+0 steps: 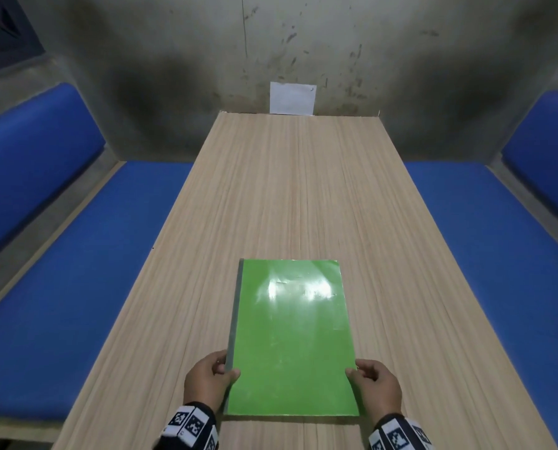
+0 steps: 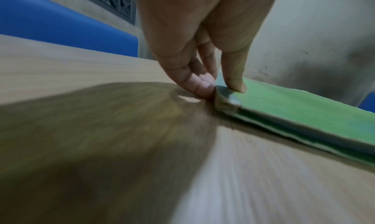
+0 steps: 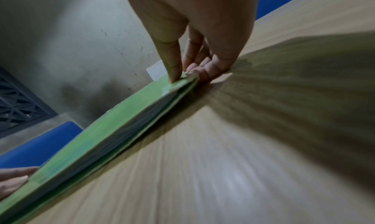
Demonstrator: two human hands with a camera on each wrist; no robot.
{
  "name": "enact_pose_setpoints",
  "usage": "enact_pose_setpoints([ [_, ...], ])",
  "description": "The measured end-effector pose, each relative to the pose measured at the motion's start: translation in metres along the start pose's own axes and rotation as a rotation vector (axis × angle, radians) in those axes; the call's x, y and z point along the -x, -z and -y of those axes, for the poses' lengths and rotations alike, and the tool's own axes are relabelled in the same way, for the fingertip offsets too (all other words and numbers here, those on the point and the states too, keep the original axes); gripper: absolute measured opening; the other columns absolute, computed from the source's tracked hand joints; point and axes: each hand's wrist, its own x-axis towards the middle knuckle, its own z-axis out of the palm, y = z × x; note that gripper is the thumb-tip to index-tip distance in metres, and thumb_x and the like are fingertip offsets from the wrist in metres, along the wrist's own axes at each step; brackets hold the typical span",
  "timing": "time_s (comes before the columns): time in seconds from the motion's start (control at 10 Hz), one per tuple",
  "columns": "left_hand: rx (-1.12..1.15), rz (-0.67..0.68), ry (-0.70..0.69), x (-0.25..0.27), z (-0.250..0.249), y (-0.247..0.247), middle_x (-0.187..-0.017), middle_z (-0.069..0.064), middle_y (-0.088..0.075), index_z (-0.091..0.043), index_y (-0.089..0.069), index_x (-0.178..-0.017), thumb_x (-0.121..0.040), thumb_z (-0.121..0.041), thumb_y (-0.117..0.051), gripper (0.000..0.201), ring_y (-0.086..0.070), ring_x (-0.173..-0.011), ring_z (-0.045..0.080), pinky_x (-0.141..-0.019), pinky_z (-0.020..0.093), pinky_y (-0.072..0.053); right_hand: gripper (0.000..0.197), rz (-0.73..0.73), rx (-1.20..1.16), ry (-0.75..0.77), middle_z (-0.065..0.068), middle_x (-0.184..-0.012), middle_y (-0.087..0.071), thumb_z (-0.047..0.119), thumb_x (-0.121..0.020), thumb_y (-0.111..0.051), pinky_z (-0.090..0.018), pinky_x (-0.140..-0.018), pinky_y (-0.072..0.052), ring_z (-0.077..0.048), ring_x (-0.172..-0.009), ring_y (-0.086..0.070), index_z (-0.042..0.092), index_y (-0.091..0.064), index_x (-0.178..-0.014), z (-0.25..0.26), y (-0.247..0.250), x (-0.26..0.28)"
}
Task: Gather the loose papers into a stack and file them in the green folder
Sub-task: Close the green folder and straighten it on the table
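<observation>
Two hands hold the closed green folder (image 1: pixel 292 339) at its near corners: our left hand (image 1: pixel 206 380) pinches the spine side, thumb on the cover and fingers (image 2: pixel 199 86) at the edge, while our right hand (image 1: pixel 376 384) pinches the open side, its grip likewise tight on the cover. Between the covers, the right wrist view shows a layer of papers (image 3: pixel 129 129), so filing looks done. We judge the next move is simply squaring the folder and letting go. It lies in the lower centre of the tabletop (image 1: pixel 298 190).
</observation>
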Motion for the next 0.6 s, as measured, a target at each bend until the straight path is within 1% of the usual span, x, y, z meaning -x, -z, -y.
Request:
enact_pose_setpoints([
  [0.1,-0.101,-0.005,-0.077,0.005,-0.004,-0.001,-0.094,0.008,-0.068,-0.010,-0.061,-0.121,-0.077,-0.006,-0.071,0.045,-0.057,-0.077,0.017,-0.081,0.024,-0.047,0.024,-0.005,-0.003,-0.002,-0.001,-0.075,-0.061,0.001,-0.076,-0.074,-0.029,-0.085,-0.046,-0.025,-0.084,-0.058,0.020,-0.060,-0.073,-0.001,-0.001,-0.001],
  [0.2,-0.159,-0.003,-0.105,0.007,-0.006,-0.001,-0.081,-0.006,-0.069,-0.011,-0.062,-0.121,-0.078,-0.011,-0.069,0.043,-0.057,-0.070,0.011,-0.073,0.022,-0.051,0.017,-0.010,0.046,0.004,0.000,-0.076,-0.058,0.001,-0.078,-0.072,-0.028,-0.086,-0.045,-0.027,-0.088,-0.059,0.012,-0.060,-0.084,0.001,-0.003,0.001],
  [0.3,-0.181,0.001,-0.136,0.005,-0.005,-0.001,-0.063,-0.016,-0.066,-0.011,-0.065,-0.117,-0.078,-0.011,-0.069,0.039,-0.057,-0.064,0.003,-0.059,0.015,-0.046,0.017,-0.036,0.178,0.060,-0.007,-0.084,-0.058,0.004,-0.081,-0.068,-0.026,-0.081,-0.043,-0.029,-0.092,-0.059,0.007,-0.060,-0.095,0.003,-0.009,0.004],
  [0.4,-0.195,-0.014,-0.144,0.007,-0.004,-0.002,-0.082,0.000,-0.067,-0.015,-0.064,-0.119,-0.077,-0.014,-0.068,0.041,-0.061,-0.072,0.012,-0.062,0.018,-0.046,0.029,-0.041,0.331,0.113,-0.009,-0.096,-0.056,0.008,-0.082,-0.066,-0.025,-0.078,-0.041,-0.021,-0.089,-0.052,-0.001,-0.060,-0.109,0.006,-0.014,0.007],
  [0.5,-0.213,0.001,-0.140,0.000,0.004,-0.005,-0.087,0.007,-0.065,-0.019,-0.064,-0.116,-0.077,-0.019,-0.066,0.039,-0.063,-0.075,0.015,-0.066,0.023,-0.050,0.033,-0.029,0.413,0.109,-0.014,-0.109,-0.060,0.012,-0.081,-0.066,-0.030,-0.085,-0.046,-0.022,-0.092,-0.054,-0.002,-0.059,-0.110,0.007,-0.016,0.004],
  [0.6,-0.182,-0.008,-0.123,-0.003,0.006,-0.008,-0.096,0.006,-0.063,-0.013,-0.058,-0.122,-0.079,-0.016,-0.065,0.043,-0.062,-0.082,0.016,-0.079,0.029,-0.054,0.033,-0.037,0.466,0.098,-0.014,-0.110,-0.056,0.013,-0.081,-0.065,-0.033,-0.087,-0.047,-0.024,-0.091,-0.053,-0.001,-0.059,-0.109,0.014,-0.017,0.004],
])
